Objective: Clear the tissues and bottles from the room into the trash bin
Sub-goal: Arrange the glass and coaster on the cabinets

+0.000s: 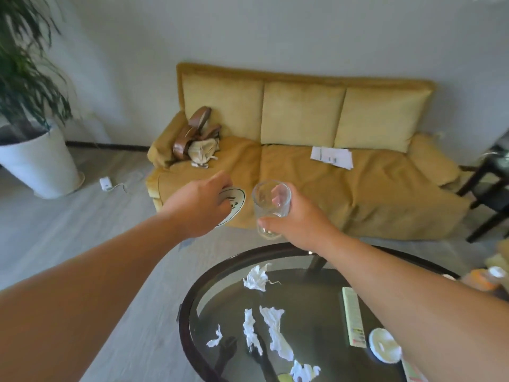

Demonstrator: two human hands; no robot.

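Held out over the floor before the yellow sofa (303, 172), the left hand (203, 205) pinches a white round disc (235, 201) and, just to its right, the right hand (297, 219) grips a clear glass (271, 205) upright. Nearer, crumpled tissues (275, 332) lie scattered on the round glass counter (187, 312). A blurred orange bottle (484, 279) stands at the counter's far right edge.
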